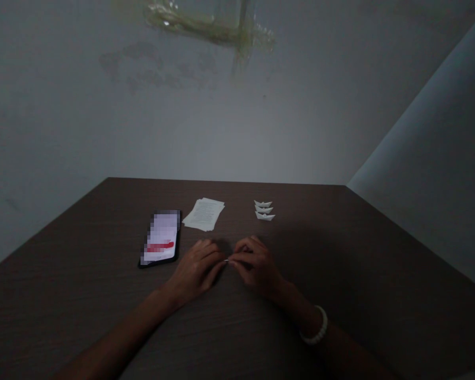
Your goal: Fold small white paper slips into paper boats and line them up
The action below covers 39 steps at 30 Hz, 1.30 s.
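Note:
My left hand [200, 266] and my right hand [257, 265] meet above the near middle of the table, fingertips almost touching. Between them shows a thin white sliver of folded paper [226, 260], pinched from both sides; most of it is hidden by the fingers. A white beaded bracelet [320, 327] circles my right wrist. Just beyond the right hand, three small white paper boats [264, 210] sit in a close row, one behind another. Beyond the left hand lies a loose stack of small printed paper sheets [204, 214].
A phone [161, 237] with a lit, partly blurred screen lies left of the paper stack. The dark wooden table [83, 237] reaches back to a grey, stained wall [221, 126]. Another wall [439, 174] slants along the right side.

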Tool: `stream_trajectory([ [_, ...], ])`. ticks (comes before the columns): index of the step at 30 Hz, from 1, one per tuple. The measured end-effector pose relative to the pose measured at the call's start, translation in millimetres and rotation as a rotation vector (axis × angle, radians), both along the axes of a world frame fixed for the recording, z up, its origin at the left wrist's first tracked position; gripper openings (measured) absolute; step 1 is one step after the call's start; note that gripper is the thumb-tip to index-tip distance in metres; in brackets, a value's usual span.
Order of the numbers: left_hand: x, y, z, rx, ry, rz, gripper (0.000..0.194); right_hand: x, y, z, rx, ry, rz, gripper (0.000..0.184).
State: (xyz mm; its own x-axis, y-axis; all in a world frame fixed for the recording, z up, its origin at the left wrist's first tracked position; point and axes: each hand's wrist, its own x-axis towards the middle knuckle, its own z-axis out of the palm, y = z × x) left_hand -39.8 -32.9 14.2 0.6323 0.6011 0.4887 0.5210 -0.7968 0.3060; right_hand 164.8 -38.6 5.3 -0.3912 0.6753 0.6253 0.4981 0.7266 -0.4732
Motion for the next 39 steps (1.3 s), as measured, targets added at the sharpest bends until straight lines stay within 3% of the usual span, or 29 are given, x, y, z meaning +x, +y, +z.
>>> stream_trajectory([
  [8,-2,1,0.1,-0.04,-0.015,0.02,0.022,2,7,-9.4,-0.029,-0.083,0.022,0.004],
  [20,-2,2,-3.9,-0.038,-0.19,-0.053,0.01,2,3,-6.3,-0.061,-0.106,0.03,0.007],
  [30,-2,3,-5.7,-0.123,-0.145,-0.048,0.013,2,2,0.2,-0.033,-0.199,0.032,0.01],
  [39,0,0,2.7,-0.101,-0.132,-0.083,0.016,4,3,-1.0,0.022,-0.269,0.011,0.003],
])
